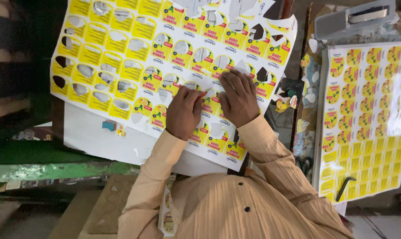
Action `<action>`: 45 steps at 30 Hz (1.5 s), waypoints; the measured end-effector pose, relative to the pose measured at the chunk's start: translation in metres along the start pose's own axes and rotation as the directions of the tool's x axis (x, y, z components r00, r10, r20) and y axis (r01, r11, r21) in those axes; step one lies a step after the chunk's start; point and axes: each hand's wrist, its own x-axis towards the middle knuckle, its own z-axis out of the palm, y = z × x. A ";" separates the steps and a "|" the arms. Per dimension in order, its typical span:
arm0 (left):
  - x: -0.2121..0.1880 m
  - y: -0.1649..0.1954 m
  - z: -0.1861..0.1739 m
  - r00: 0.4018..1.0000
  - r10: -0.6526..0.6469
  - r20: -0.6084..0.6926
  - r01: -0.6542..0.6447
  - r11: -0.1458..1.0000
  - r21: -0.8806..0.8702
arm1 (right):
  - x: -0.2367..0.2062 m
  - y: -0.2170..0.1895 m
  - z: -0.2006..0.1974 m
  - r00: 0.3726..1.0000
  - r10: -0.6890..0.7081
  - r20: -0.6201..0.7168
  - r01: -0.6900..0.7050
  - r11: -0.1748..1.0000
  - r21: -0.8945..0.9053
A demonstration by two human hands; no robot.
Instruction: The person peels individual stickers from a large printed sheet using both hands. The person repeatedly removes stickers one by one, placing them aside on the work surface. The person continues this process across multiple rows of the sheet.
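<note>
While the big yellow label sheet (120, 66) is lying spread across the white board (89, 137), many of its shaped windows are showing punched-out holes. To the right, a second, uncut label sheet (369, 119) is lying flat with a black hex key (345, 187) resting on its lower edge. The right hand (239, 98) is pressing down on the big sheet with fingers spread flat, gripping nothing. The left hand (184, 111) is lying just beside it, fingers curled and pinching a thin red-tipped tool (204, 93) against the sheet.
</note>
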 end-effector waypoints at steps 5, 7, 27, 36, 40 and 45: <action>0.021 -0.009 0.004 0.986 0.139 0.094 -0.151 0.980 0.131 | -0.001 0.000 -0.001 1.000 0.011 -0.007 -0.011 1.000 -0.004; 0.029 -0.017 0.002 0.965 0.177 0.192 -0.210 0.962 0.173 | 0.000 0.000 -0.001 1.000 0.010 -0.005 -0.010 1.000 0.005; 0.065 -0.051 -0.012 0.891 0.082 0.447 -0.211 0.946 0.246 | 0.006 -0.008 -0.004 1.000 0.023 0.012 -0.022 0.998 -0.061; 0.017 -0.007 0.031 0.989 -0.146 0.020 0.144 0.986 0.088 | 0.016 -0.009 0.014 0.999 0.046 -0.010 -0.047 0.979 -0.199; -0.013 0.007 0.026 0.983 -0.184 0.003 0.184 0.983 0.028 | 0.015 -0.011 0.014 0.999 0.051 0.003 -0.049 0.975 -0.217; -0.025 0.002 0.015 0.976 -0.217 0.035 0.217 0.976 0.012 | 0.013 -0.011 0.017 0.998 0.061 -0.014 -0.062 0.977 -0.205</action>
